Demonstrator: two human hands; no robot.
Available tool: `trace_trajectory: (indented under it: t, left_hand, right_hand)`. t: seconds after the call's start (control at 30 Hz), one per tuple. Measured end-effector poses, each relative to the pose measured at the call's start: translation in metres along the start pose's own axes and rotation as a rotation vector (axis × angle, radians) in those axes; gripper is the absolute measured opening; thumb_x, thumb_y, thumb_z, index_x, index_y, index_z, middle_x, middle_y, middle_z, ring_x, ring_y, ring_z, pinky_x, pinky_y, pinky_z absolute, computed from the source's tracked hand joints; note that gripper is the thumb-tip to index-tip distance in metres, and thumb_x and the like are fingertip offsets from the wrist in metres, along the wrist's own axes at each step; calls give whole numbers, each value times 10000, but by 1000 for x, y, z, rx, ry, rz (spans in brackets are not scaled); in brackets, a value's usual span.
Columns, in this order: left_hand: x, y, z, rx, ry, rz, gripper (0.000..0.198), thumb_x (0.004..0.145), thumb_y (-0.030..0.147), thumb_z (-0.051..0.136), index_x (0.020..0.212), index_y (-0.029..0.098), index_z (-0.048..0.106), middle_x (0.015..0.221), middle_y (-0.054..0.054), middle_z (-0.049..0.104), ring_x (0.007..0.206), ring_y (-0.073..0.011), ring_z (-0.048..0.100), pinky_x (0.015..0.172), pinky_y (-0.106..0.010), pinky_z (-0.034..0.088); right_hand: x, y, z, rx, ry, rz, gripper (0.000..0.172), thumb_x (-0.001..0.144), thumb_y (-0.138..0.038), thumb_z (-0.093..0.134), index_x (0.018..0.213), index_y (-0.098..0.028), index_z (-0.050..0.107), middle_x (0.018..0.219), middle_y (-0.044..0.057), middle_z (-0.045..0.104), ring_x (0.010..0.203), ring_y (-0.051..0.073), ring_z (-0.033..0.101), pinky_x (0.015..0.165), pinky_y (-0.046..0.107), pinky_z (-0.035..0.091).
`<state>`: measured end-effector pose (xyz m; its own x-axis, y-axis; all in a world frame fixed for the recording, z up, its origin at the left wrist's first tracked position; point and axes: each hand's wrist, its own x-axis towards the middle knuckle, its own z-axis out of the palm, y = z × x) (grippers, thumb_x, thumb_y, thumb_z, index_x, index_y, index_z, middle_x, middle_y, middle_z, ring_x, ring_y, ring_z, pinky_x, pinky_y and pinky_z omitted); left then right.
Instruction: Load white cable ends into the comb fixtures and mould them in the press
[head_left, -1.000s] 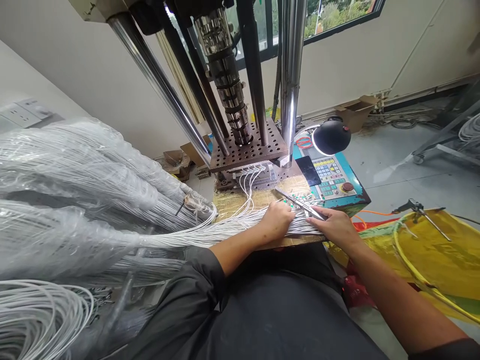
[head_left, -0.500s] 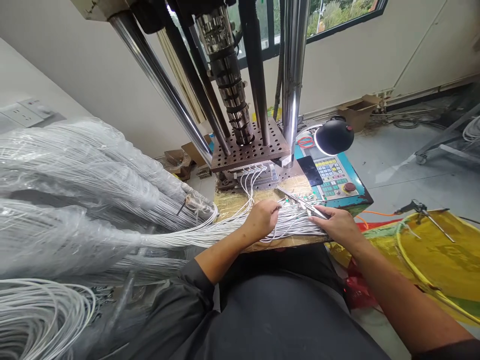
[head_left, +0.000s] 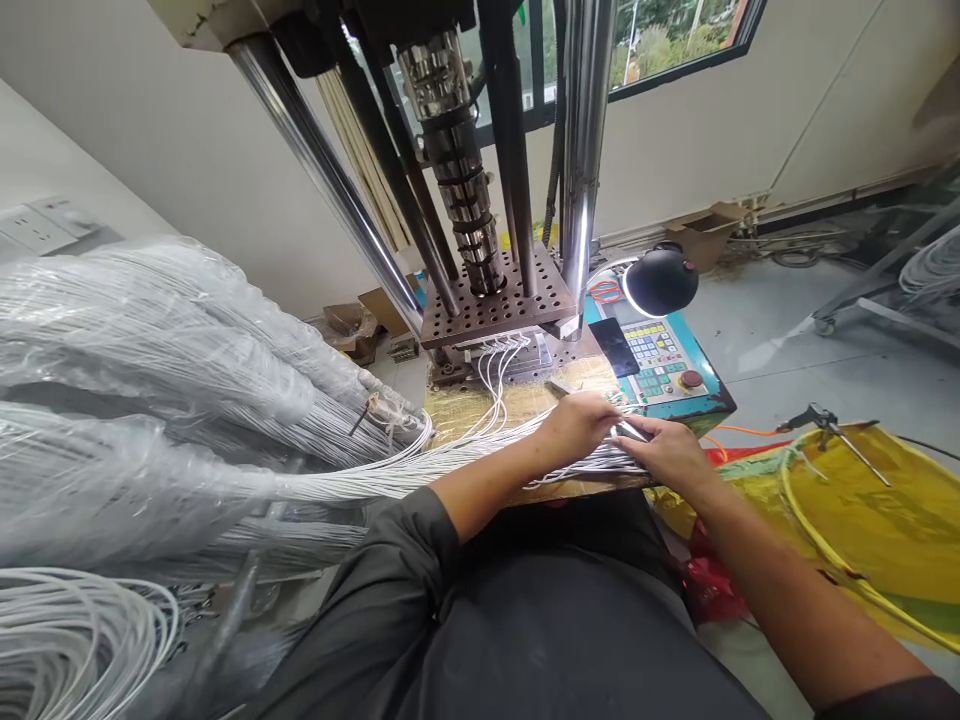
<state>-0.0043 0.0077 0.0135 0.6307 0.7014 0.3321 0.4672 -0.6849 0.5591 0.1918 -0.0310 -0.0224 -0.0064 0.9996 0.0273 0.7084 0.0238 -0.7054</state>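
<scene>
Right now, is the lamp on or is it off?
On: the lamp shows a bright white glow along the edge of its shade that faces the press.

Your lamp (head_left: 660, 281) lights the board (head_left: 450, 408) brightest; the window (head_left: 679, 40) adds daylight. You've got glare on the chrome column (head_left: 589, 150) and plastic wrap (head_left: 135, 290), deep shadow below the board's front edge. Wide-angle stretch at your frame edges; wire ends (head_left: 636, 405) look soft.

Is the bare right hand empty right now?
No, the right hand grips a slim silver metal tool beside the thin white cables.
</scene>
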Motion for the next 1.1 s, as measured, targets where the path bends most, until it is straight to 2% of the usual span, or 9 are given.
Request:
trace_trajectory:
  t: [0.07, 0.17, 0.3, 0.57, 1.1]
  left_hand:
    - [-15, -5, 4, 88, 6, -52, 223, 1023, 244, 528, 1024, 156, 733, 969, -84, 721, 922, -193, 652, 865, -308, 509]
    - [-34, -10, 10, 302, -58, -102, 293, 1052, 271, 451, 968, 158, 707, 946, -98, 703, 940, -227, 621, 880, -356, 472]
    - [-43, -11, 18, 494, -100, -148, 298, 1049, 282, 439, 915, 175, 683, 954, -105, 684, 992, -269, 568, 858, -410, 412]
    - [-36, -13, 18, 488, -124, -221, 297, 1048, 356, 473, 918, 207, 694, 962, -78, 676, 993, -257, 544, 835, -404, 355]
    - [-36, -14, 23, 441, -113, -249, 300, 1049, 372, 478, 924, 223, 706, 950, -67, 682, 1006, -257, 538, 834, -398, 340]
  right_hand:
    - [1, 1, 1, 4, 13, 10, 497, 736, -495, 727, 1166, -254, 793, 1129, 38, 775, 1089, 315, 715, 945, 378, 559]
    - [1, 1, 0, 4, 10, 28, 505, 730, -497, 740, 1162, -239, 795, 1161, 48, 765, 1119, 328, 705, 973, 394, 557]
    - [1, -1, -1, 1, -8, 43, 533, 746, -509, 737, 1192, -221, 784, 1189, 52, 754, 1161, 334, 687, 1002, 390, 547]
    - [0, 1, -2, 43, 2, 33, 505, 739, -506, 747, 1162, -234, 794, 1166, 47, 762, 1129, 337, 702, 990, 408, 561]
    - [0, 6, 0, 37, -16, 45, 547, 752, -515, 736, 1209, -217, 777, 1208, 50, 748, 1163, 338, 686, 1034, 395, 538]
